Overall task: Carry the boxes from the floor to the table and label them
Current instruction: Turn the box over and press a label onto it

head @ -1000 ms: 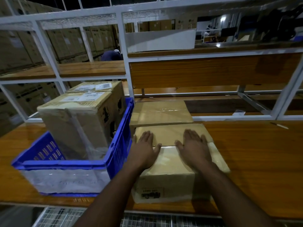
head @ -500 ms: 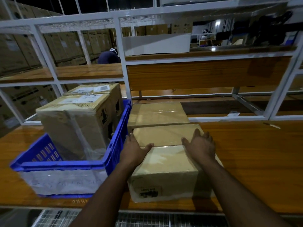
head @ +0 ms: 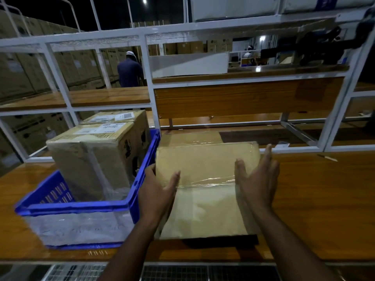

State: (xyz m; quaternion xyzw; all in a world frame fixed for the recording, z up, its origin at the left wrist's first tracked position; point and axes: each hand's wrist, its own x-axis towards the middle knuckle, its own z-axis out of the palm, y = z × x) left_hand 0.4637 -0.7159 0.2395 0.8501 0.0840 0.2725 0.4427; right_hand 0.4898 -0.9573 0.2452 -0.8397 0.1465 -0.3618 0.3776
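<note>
box in hand (head: 205, 179): tan carton wrapped in clear film, tilted up off the wooden table (head: 316, 199), near edge low with a dark shadow under it, far edge raised. It sits at table centre, just right of the crate.
blue crate (head: 81, 206): far left on the table, clear plastic over its front wall, right wall touching or nearly touching the left hand.
crate contents: two tall cartons stand upright inside. Front carton (head: 95, 159) carries a white label on top and film down its front. Rear carton (head: 119, 118) is just behind it, also with white labels on top.
left hand (head: 156, 197): pressed on the held box's left edge, thumb lying over the top face, fingers wrapped round the side between box and crate.
second flat box (head: 188, 137): lies on the table right behind the tilted one, mostly hidden by it.
right hand (head: 257, 181): open, fingers straight and pointing up, palm turned to the box's right side. Cannot tell whether the palm is touching it.
rack (head: 150, 84): white metal frame with wooden shelves behind the table.
background: a person in dark clothes (head: 129, 72) stands beyond the rack, back turned, stacked cartons around.
</note>
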